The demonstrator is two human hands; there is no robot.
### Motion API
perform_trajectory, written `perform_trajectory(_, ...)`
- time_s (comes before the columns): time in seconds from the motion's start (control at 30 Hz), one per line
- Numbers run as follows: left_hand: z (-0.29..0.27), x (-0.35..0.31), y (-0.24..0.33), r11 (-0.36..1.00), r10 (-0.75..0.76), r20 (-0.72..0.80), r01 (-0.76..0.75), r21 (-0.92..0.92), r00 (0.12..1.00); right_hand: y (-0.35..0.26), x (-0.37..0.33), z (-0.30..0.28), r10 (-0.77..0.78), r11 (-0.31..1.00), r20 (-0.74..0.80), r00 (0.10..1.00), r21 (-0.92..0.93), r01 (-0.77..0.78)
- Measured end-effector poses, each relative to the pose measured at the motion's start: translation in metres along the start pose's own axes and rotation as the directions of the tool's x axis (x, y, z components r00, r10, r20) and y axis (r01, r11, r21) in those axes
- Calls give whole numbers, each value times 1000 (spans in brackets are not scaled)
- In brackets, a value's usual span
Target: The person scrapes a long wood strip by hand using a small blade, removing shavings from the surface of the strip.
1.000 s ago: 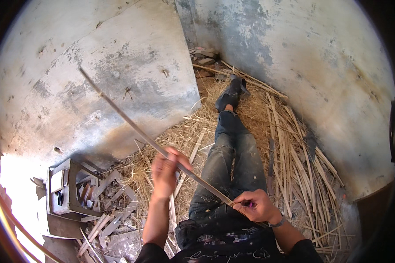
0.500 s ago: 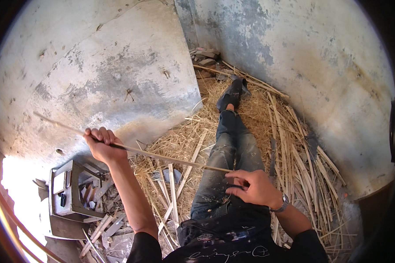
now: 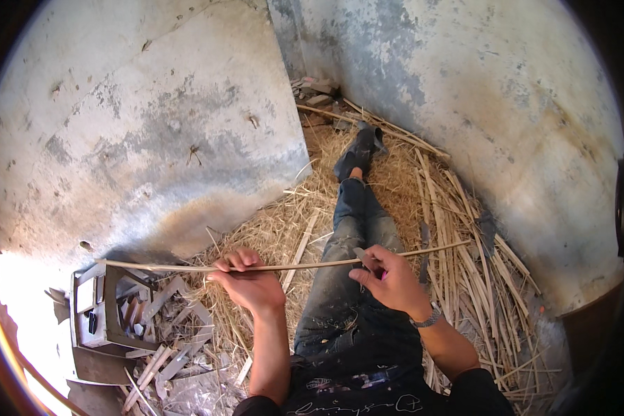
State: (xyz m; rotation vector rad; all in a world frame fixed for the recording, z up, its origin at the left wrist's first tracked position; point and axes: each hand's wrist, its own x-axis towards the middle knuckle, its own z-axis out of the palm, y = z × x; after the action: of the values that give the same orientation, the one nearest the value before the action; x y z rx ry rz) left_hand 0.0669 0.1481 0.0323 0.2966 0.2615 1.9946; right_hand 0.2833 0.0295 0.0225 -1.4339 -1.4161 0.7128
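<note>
A long, thin bamboo strip (image 3: pixel 305 265) lies nearly level across my lap. My left hand (image 3: pixel 251 283) is turned palm up, its fingers and thumb closed around the strip left of my legs. Over my thighs, my right hand (image 3: pixel 394 281) is closed in a pinch beside the strip. A small grey, flat, blade-like piece (image 3: pixel 359 254) sticks out at its fingertips, against the strip. The rest of that piece is hidden by the hand. The strip's right end reaches past my right hand over the pile; its left end hangs above a broken box.
My outstretched legs (image 3: pixel 353 229) lie on straw-like shavings (image 3: pixel 270 215). Many bamboo strips (image 3: pixel 457 256) are heaped at the right along a worn wall (image 3: pixel 520 132). A broken wooden-looking box (image 3: pixel 104 312) and scraps stand at the left. Rubble (image 3: pixel 315 90) fills the far corner.
My left hand has come down and right, toward my right hand. The strip has slid rightward through my right hand, now sticking out well beyond it, and lies more level.
</note>
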Motion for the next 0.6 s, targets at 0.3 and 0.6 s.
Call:
perform_trajectory(0.3, -87, -33, 70, 228, -711, 263, -139, 964, 652, 19, 29, -68, -61, 996, -89, 994, -74, 54)
perform_trajectory(0.6, -108, 11, 114, 34, -758, 339, -484, 874, 557, 13, 45, -120, -51, 993, 6, 999, -106, 51)
